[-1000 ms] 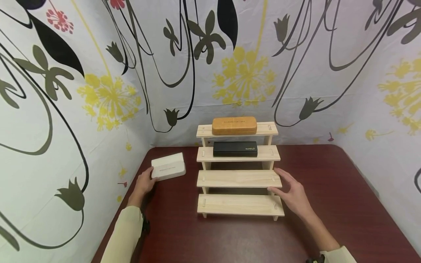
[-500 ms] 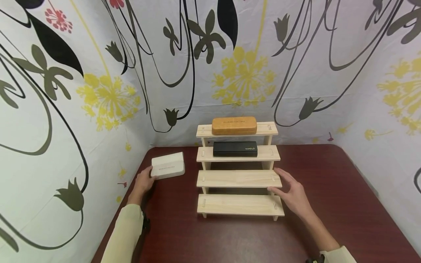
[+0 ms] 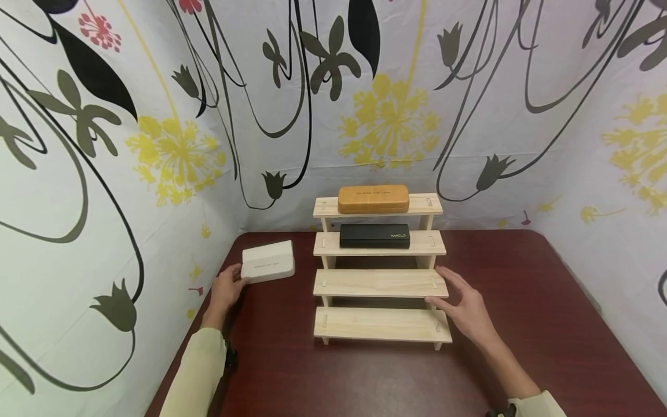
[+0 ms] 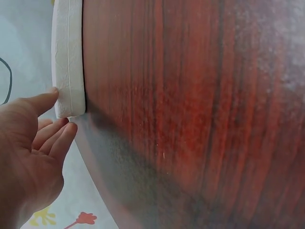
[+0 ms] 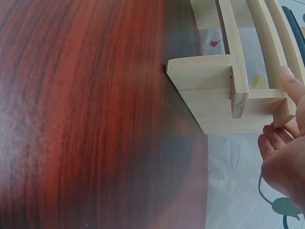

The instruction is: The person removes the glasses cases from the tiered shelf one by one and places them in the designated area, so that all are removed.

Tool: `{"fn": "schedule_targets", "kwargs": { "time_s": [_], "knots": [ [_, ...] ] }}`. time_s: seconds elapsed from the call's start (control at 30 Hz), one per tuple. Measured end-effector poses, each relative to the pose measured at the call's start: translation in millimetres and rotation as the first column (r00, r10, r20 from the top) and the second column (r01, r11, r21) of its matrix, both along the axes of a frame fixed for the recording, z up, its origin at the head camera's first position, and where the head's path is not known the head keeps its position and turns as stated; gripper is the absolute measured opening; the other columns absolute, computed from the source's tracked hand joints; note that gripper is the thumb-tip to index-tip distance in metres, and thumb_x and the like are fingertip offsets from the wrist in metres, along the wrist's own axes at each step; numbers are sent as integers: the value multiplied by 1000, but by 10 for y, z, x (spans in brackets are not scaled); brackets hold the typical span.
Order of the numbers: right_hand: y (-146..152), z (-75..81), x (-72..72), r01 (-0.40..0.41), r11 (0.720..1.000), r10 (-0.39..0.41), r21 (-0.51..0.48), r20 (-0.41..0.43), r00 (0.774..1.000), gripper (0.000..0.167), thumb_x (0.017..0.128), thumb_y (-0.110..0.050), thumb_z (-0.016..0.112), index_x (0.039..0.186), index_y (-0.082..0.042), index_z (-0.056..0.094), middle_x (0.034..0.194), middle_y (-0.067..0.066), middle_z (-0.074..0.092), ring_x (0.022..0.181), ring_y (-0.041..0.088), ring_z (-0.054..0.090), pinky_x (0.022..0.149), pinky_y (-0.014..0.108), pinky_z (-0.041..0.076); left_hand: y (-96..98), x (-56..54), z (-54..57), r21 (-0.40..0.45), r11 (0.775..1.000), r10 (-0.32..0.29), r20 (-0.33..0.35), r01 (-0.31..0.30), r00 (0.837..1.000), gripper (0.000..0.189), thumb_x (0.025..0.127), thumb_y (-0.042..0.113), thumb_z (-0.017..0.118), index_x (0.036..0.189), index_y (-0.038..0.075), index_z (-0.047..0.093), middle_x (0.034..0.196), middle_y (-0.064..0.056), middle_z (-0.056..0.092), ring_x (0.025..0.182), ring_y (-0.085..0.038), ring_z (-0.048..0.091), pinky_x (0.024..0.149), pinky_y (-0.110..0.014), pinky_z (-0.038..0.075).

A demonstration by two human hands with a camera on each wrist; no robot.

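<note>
A white glasses case (image 3: 268,262) with faint lettering lies on the table left of a wooden rack. My left hand (image 3: 226,288) holds its near left end, thumb on one side and fingers around the end in the left wrist view. The stepped rack of pale wood (image 3: 380,282) has several narrow shelves. With my right hand (image 3: 466,310) I grip the right end of its second shelf from the bottom, thumb at the front edge and index finger towards the back. A tan glasses case (image 3: 373,199) rests on the top shelf, and a black case (image 3: 374,236) on the one below.
The dark red-brown wooden table (image 3: 375,382) has rounded back corners. A white cloth (image 3: 333,139) printed with flowers and vines hangs at the back and both sides, close to the table's edges. The two lower shelves are bare wood.
</note>
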State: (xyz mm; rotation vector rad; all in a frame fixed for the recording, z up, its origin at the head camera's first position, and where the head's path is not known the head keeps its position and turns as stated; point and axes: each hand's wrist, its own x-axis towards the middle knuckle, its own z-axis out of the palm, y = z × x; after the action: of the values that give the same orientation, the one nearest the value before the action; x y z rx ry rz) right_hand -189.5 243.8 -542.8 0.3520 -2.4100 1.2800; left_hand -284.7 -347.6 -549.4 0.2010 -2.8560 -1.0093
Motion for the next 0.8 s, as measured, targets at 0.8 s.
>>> {"fn": "schedule_targets", "kwargs": {
  "time_s": [0.8],
  "knots": [
    [32, 118, -46, -60, 989, 83, -138, 169, 982, 79, 93, -21, 86, 159, -4, 47, 155, 24, 53, 141, 45, 51, 100, 6, 43, 108, 108, 62, 246, 968, 87, -178, -42, 980, 54, 101, 15, 77, 147, -6, 57, 141, -24, 65, 131, -38, 63, 110, -48, 53]
  ]
}}
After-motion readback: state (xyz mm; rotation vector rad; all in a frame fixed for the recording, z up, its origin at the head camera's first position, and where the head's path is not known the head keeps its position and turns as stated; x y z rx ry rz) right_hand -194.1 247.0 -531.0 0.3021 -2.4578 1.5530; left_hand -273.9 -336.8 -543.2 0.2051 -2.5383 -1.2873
